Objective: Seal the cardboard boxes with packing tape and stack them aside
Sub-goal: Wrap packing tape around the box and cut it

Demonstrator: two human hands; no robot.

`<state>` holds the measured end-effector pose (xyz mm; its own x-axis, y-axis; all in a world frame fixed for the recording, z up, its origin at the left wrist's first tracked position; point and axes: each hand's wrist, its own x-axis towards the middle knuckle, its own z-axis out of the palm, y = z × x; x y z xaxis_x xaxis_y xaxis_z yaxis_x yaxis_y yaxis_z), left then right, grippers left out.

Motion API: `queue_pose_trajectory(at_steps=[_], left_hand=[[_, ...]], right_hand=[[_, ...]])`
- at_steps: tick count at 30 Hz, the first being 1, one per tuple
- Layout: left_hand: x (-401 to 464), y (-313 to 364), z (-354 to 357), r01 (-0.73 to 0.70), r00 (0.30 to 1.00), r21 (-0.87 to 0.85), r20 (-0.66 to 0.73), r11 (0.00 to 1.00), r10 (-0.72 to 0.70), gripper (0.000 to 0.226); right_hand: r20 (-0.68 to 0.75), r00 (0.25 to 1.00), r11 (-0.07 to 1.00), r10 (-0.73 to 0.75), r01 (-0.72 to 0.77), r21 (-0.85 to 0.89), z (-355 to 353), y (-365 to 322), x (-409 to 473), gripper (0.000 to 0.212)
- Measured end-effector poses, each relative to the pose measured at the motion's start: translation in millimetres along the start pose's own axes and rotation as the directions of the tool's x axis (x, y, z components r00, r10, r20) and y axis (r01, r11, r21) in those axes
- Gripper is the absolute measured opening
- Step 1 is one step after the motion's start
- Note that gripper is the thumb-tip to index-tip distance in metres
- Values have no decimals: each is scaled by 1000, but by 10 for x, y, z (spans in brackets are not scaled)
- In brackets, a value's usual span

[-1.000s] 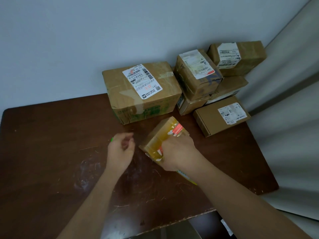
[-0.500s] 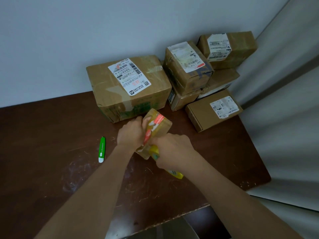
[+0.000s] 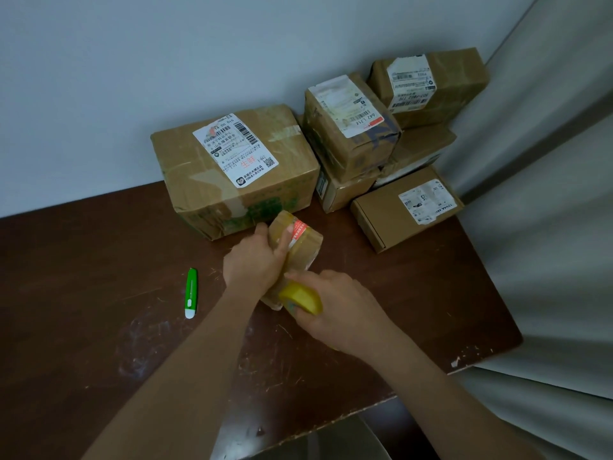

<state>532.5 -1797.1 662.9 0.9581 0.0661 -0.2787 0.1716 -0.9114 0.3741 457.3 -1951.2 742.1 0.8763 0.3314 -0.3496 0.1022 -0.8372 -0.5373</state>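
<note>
A small tape-wrapped cardboard box with a red-and-white label sits mid-table. My left hand grips its left side, thumb across the top. My right hand holds a yellow roll of packing tape against the box's near end. Behind it stands a large labelled box against the wall.
A stack of several taped boxes fills the back right corner, with a flat box in front of it. A green utility knife lies on the dark brown table to the left. A grey curtain hangs at right.
My left hand let go of the green knife, left it on the table, and came over to grip the small box. The right hand has drawn the tape roll along the box's near end.
</note>
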Motion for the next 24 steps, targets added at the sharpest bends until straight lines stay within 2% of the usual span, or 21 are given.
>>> queue_pose_trajectory(at_steps=[6, 11, 15, 24], left_hand=[[43, -23, -10, 18, 1000, 36, 17, 999, -18, 68], [70, -27, -41, 13, 999, 45, 35, 999, -14, 66], [187, -115, -106, 40, 996, -18, 84, 999, -38, 62], [261, -175, -139, 29, 995, -51, 95, 998, -24, 75]], right_hand=[[96, 995, 996, 18, -10, -84, -6, 203, -148, 64], [110, 993, 987, 35, -17, -158, -18, 296, -245, 73], [87, 996, 993, 24, -13, -121, 9, 314, -225, 68], [116, 992, 999, 46, -43, -24, 91, 320, -113, 62]])
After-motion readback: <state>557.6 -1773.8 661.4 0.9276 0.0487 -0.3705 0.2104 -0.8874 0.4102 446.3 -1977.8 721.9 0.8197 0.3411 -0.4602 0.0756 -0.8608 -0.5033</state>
